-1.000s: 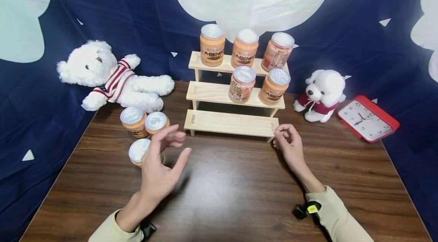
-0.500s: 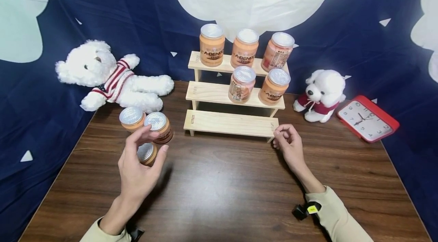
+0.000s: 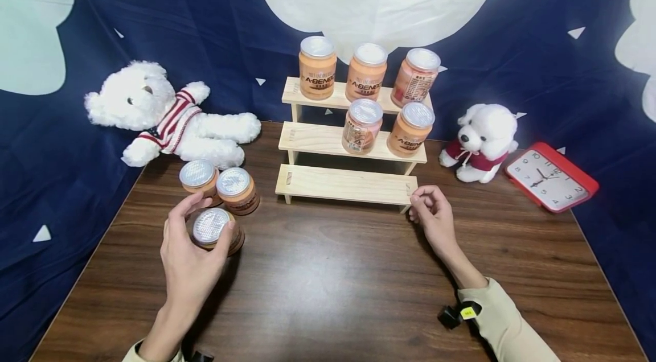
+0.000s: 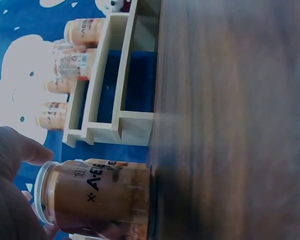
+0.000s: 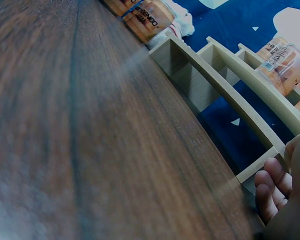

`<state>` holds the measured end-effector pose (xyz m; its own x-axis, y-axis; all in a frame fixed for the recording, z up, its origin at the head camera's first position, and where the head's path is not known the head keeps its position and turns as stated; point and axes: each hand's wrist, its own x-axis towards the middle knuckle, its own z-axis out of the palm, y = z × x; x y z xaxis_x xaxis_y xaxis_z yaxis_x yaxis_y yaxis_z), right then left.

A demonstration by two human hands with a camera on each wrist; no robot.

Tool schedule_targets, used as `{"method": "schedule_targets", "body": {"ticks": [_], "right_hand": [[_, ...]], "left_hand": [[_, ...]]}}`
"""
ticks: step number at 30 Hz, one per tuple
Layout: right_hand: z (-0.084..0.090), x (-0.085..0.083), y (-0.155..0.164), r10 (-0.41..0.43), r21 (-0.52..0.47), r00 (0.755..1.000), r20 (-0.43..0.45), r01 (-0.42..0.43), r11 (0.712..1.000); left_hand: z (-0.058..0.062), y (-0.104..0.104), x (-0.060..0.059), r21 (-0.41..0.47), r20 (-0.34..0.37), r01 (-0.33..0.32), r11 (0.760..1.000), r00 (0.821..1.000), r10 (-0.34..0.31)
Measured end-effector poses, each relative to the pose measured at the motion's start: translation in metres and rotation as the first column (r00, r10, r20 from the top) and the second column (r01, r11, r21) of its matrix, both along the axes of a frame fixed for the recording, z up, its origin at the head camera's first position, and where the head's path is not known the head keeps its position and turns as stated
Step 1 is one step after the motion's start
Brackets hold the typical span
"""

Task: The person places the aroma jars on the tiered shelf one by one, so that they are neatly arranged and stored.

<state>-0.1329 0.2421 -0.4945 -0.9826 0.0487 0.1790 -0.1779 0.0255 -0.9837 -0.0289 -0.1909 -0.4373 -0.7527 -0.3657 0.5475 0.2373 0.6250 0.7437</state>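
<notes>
Head view: the left hand (image 3: pixel 192 256) curls its fingers and thumb round a jar (image 3: pixel 212 228) standing on the table (image 3: pixel 338 282), near its left front area, just in front of two more jars (image 3: pixel 220 186) that stand side by side. The left wrist view shows that jar (image 4: pixel 97 197) upright on the wood with the thumb against its lid end. The right hand (image 3: pixel 434 219) rests on the table with fingers loosely curled, holding nothing, its fingertips (image 5: pixel 272 187) just beside the right end of the lowest step of the wooden rack (image 3: pixel 348 182). Five jars stand on the rack's upper steps. A white bear (image 3: pixel 169 117) lies behind the jars on the left; a small plush dog (image 3: pixel 482 143) and a red clock (image 3: pixel 550 177) sit to the right.
</notes>
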Motion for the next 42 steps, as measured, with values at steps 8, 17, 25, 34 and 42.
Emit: {"method": "schedule_targets", "body": {"ticks": [8, 17, 25, 34, 42], "right_hand": [[0.0, 0.0, 0.0, 0.001, 0.002, 1.0, 0.001, -0.001, 1.0], [0.0, 0.0, 0.0, 0.007, -0.002, 1.0, -0.01, -0.007, 1.0], [0.0, 0.0, 0.0, 0.007, 0.0, 1.0, -0.011, -0.007, 1.0], [0.002, 0.0, 0.0, 0.007, 0.006, 1.0, -0.01, -0.007, 1.0], [0.0, -0.001, 0.0, 0.013, -0.001, 1.0, -0.021, -0.013, 1.0]], "left_hand": [[-0.004, -0.004, 0.007, 0.041, 0.08, 0.001, 0.999, 0.997, -0.005], [-0.007, -0.003, 0.016, 0.058, 0.177, -0.05, 0.997, 0.983, 0.04], [-0.012, -0.006, 0.016, 0.048, 0.087, -0.058, 0.997, 0.995, 0.054], [-0.012, -0.008, 0.015, 0.045, 0.049, -0.064, 0.997, 0.997, 0.061], [-0.01, -0.007, 0.016, 0.042, 0.07, -0.059, 0.997, 0.996, 0.056]]}}
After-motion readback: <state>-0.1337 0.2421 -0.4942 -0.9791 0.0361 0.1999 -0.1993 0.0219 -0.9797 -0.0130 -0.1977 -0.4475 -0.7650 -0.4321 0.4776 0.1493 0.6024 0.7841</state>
